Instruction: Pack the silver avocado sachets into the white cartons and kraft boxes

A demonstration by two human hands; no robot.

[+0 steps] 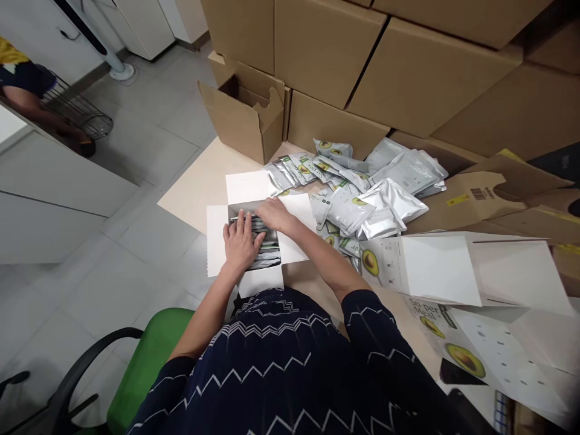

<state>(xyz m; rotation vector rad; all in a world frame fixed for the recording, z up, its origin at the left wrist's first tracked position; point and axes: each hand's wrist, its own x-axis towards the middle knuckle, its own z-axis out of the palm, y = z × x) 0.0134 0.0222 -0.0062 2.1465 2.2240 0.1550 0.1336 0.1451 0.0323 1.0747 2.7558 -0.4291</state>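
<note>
A white carton point(260, 279) stands on the table with its flaps folded outward. Flat pouches point(267, 258) are packed on edge in a row inside it. My left hand point(241, 243) lies over the pouches, fingers spread and touching their top edges. At the carton's far right corner, my right hand point(273, 214) reaches in with its fingers curled and closed; the fingertips and whatever they hold are hidden. A loose pile of silver and printed avocado pouches point(348, 205) lies to the right of the carton.
An open brown box point(244, 115) stands behind the carton, before stacked brown boxes point(330, 48). Unfolded avocado-print cartons point(439, 269) lie at the right, near a dark phone-like object point(460, 373). A green chair point(149, 356) is at lower left. Another person's arm point(27, 106) shows far left.
</note>
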